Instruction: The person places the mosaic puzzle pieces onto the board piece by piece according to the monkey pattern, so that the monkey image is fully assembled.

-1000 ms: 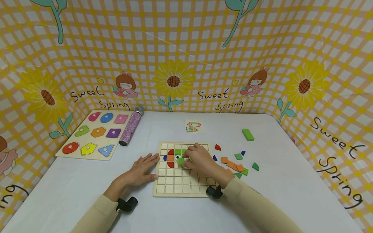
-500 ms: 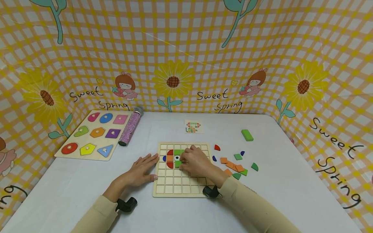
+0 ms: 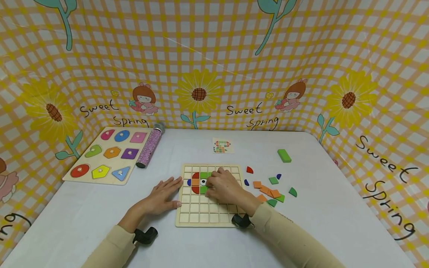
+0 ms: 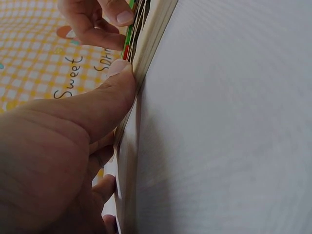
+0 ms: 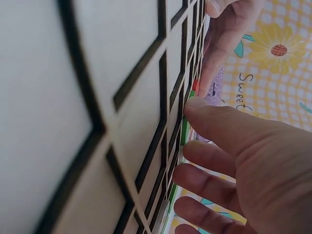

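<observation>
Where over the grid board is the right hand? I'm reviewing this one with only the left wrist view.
Observer: In the head view, the right hand is just right of an eye tile on the grid board.
Operator: Anything loose beside the board?
Observer: Yes, coloured pieces lie scattered on the table to its right.
Operator: And past its far edge?
Observer: A small picture card lies there.
</observation>
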Available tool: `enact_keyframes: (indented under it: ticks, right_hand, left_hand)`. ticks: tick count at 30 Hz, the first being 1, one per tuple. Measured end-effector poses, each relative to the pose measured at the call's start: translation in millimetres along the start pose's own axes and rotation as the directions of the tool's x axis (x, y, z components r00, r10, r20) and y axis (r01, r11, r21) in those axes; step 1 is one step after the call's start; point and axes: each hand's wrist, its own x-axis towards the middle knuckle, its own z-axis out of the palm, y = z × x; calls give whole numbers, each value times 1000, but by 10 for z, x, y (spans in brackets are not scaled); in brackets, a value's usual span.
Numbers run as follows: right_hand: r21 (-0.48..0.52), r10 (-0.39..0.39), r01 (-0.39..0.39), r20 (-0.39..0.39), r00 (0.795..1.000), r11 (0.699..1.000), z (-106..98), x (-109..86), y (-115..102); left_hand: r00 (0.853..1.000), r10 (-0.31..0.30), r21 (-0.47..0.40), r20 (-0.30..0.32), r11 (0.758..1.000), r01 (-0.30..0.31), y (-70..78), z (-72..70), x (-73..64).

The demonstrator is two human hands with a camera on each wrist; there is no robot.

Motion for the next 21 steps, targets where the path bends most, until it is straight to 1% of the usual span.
enact_keyframes:
  ticks: [3, 6, 11, 17, 19, 21]
  right_hand:
    - [23, 11, -11, 3, 1000, 1000, -12, -8, 2]
    - [41, 17, -16, -16, 1000, 999, -36, -21, 25]
    - [52, 32, -29, -49, 998, 998, -137, -85, 111]
    - [56, 12, -6, -114, 993, 998, -242, -296, 344]
    - [54, 26, -20, -119, 993, 998, -272, -387, 424]
    - [58, 50, -44, -107, 993, 997, -301, -483, 498]
  left_hand:
    - [1000, 5, 5, -3, 1000, -5, -1, 3, -3]
    - [1000, 8, 10, -4, 1000, -8, 1, 3, -2]
    - [1000, 6, 12, -3, 1000, -6, 2, 1, 1]
    - [1000, 11, 15, 0, 1000, -11, -4, -2, 1]
    - [1000, 13, 15, 1, 1000, -13, -6, -2, 0]
    - [1000, 15, 16, 1, 1000, -15, -8, -2, 0]
